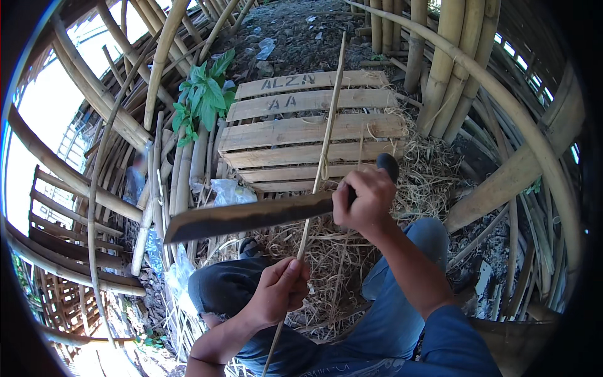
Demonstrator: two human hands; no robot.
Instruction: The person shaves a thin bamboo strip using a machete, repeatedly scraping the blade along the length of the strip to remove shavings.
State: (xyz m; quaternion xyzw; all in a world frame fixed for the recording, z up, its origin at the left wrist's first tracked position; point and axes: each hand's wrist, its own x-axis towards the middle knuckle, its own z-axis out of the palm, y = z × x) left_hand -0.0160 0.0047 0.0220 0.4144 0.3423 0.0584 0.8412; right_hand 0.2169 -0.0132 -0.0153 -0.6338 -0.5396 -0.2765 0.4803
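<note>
A long machete [251, 217] with a dark, broad blade lies sideways across the view, its tip pointing left. My right hand [367, 198] is closed around its handle, and the dark rounded butt shows above the fist. A thin bamboo strip [329, 129] runs from near my lap up over the crate, slanting away to the right. Its lower part is gripped in my left hand [284, 289], thumb along the strip. The blade crosses the strip just above my left hand; whether the edge touches it I cannot tell. A curled shaving hangs on the strip near its middle.
A slatted wooden crate [314, 129] stands in front of me. Pale shavings [333, 257] cover the ground around my legs. Bamboo poles [452, 69] rise at the right, and more poles [182, 169] lie at the left beside a leafy green plant [204, 94] and plastic bags [231, 191].
</note>
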